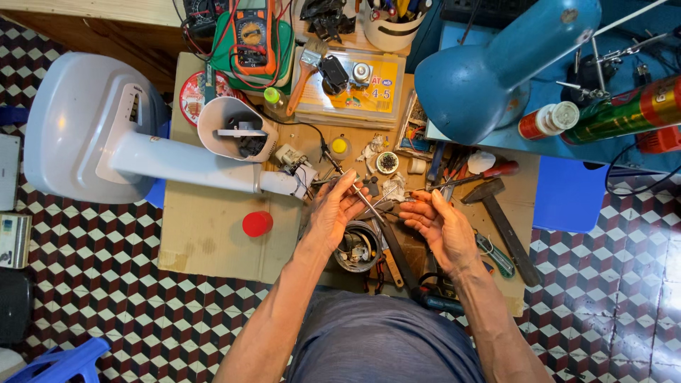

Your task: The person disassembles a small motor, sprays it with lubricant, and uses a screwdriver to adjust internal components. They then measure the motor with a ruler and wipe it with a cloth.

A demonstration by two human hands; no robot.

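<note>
- floor: red, white and black cube pattern tiles
- cardboard sheet: plain brown
- fan base: pale grey
- cap: red
- lamp shade: blue
- multimeter: orange and grey, on a green case
- spray can: green, red band
- screwdriver handle: red
- stool: blue
</note>
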